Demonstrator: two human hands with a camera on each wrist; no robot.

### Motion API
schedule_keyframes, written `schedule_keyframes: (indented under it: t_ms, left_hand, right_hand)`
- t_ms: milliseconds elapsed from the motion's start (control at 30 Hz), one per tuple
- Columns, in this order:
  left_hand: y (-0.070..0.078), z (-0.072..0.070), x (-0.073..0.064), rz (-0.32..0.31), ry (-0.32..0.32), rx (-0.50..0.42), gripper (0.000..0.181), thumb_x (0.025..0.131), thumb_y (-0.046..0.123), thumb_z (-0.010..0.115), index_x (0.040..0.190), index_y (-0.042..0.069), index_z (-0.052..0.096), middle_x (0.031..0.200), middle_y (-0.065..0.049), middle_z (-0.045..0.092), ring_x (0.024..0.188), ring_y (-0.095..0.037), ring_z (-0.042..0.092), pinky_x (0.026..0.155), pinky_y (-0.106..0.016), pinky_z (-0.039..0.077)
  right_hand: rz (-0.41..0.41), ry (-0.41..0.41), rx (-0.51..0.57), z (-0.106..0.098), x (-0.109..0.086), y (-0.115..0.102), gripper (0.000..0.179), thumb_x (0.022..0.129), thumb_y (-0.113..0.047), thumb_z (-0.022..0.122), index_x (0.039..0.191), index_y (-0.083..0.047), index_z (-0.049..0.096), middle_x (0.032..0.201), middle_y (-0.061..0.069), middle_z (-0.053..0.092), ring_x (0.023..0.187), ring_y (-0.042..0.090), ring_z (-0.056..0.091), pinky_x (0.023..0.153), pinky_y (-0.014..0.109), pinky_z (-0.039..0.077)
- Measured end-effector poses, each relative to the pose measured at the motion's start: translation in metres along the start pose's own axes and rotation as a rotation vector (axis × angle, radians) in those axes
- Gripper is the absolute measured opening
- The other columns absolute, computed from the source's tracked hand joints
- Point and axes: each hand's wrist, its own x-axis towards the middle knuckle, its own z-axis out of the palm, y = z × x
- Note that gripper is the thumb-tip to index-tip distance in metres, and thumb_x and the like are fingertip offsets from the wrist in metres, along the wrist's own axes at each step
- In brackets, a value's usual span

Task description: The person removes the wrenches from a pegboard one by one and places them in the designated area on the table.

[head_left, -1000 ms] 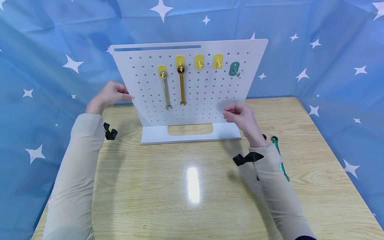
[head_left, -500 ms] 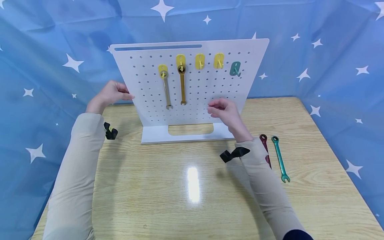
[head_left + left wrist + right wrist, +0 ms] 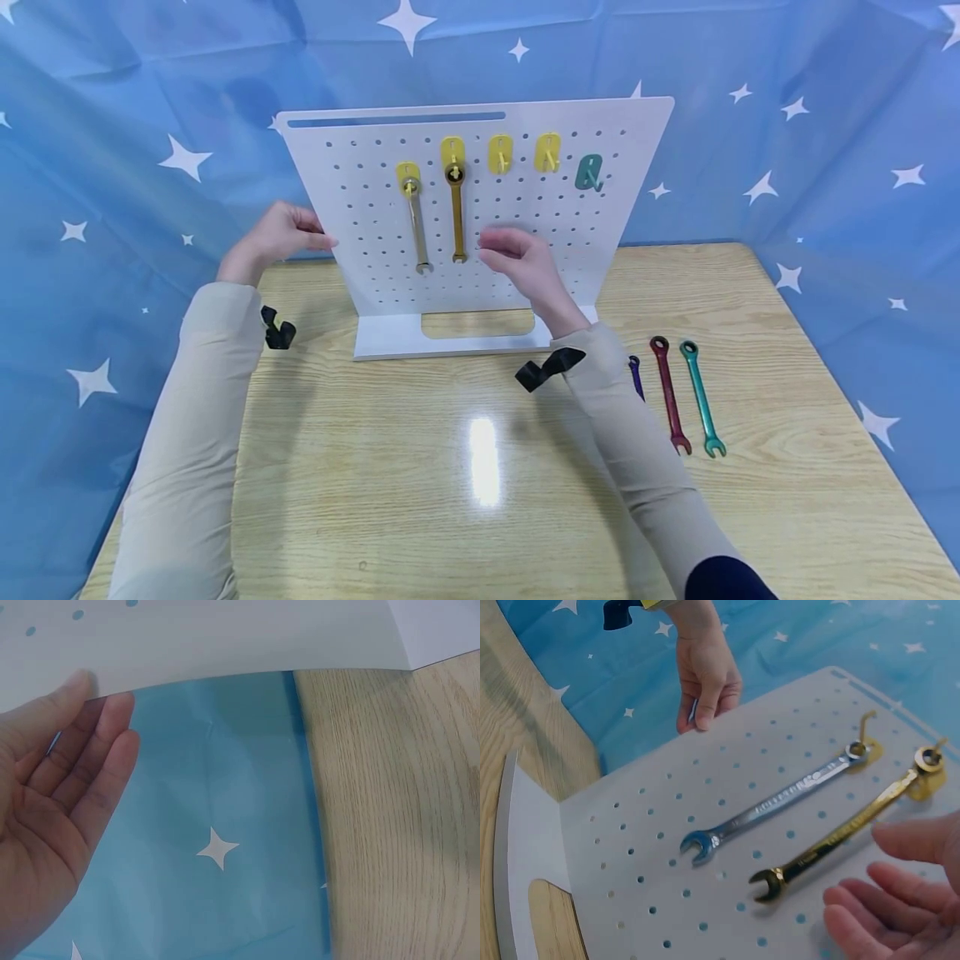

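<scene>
A white pegboard (image 3: 360,225) stands on its base on the table. My left hand (image 3: 281,233) pinches its left edge, thumb in front and fingers behind, as the left wrist view shows at the board's edge (image 3: 225,645). Two wrenches hang from yellow hooks: a silver wrench (image 3: 417,229) and, to its right, a gold wrench (image 3: 457,217). My right hand (image 3: 521,258) hovers before the board just right of the gold wrench's lower end, fingers loosely bent and holding nothing. In the right wrist view its thumb and fingers (image 3: 892,900) lie beside the gold wrench (image 3: 840,832), apart from it.
Two yellow hooks (image 3: 547,154) and a green hook (image 3: 588,172) bear nothing. On the table at right lie a red wrench (image 3: 670,396), a green wrench (image 3: 702,400) and a purple wrench (image 3: 636,377), partly hidden by my right sleeve. A blue star-patterned cloth (image 3: 825,150) hangs behind.
My right hand has moved left across the board's front, from its lower right to beside the gold wrench, uncovering the wrenches on the table. The left hand stays at the board's edge.
</scene>
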Motion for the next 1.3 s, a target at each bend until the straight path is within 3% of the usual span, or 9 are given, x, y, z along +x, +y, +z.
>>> schedule_keyframes:
  t_ms: [367,633,800,1033,1300]
  left_hand:
    - [0.002,0.0,-0.001,-0.012,-0.008,-0.017,0.022,0.088,0.015,0.067,0.097,-0.005,0.069,0.08,0.003,0.07,0.079,-0.009,0.064,0.089,-0.043,0.048]
    - [0.0,-0.001,0.0,-0.013,-0.01,-0.01,0.019,0.089,0.015,0.066,0.096,-0.003,0.07,0.081,0.002,0.07,0.082,-0.011,0.064,0.087,-0.041,0.049]
    - [0.001,-0.001,-0.001,-0.017,-0.005,-0.006,0.02,0.088,0.015,0.067,0.095,-0.003,0.07,0.079,0.004,0.069,0.078,-0.007,0.063,0.086,-0.038,0.05]
    - [0.004,-0.001,-0.001,-0.017,-0.004,-0.007,0.02,0.088,0.016,0.067,0.095,-0.003,0.07,0.079,0.005,0.069,0.074,-0.002,0.061,0.088,-0.042,0.048]
    - [0.001,0.0,-0.001,-0.013,-0.001,-0.003,0.021,0.089,0.014,0.066,0.098,-0.005,0.068,0.082,0.001,0.07,0.081,-0.011,0.065,0.089,-0.045,0.048]
  right_hand:
    - [-0.051,0.022,0.024,0.018,0.015,-0.005,0.029,0.088,-0.004,0.064,0.116,0.003,0.061,0.111,0.014,0.063,0.097,0.016,0.06,0.087,0.027,0.049]
    - [0.0,0.012,0.004,0.026,0.023,-0.006,0.029,0.09,-0.005,0.062,0.119,0.001,0.06,0.112,0.013,0.062,0.096,0.017,0.059,0.083,0.027,0.05]
    - [0.016,0.021,0.011,0.032,0.025,-0.004,0.028,0.09,-0.004,0.062,0.117,0.002,0.061,0.105,0.012,0.063,0.087,0.013,0.058,0.078,0.025,0.051]
    - [-0.028,0.038,0.018,0.034,0.019,-0.004,0.02,0.09,-0.003,0.061,0.106,0.009,0.063,0.089,0.004,0.061,0.075,0.009,0.055,0.069,0.021,0.049]
    - [-0.054,0.023,-0.006,0.032,0.007,-0.006,0.019,0.091,-0.005,0.061,0.104,0.008,0.064,0.09,0.006,0.063,0.076,0.009,0.056,0.071,0.023,0.052]
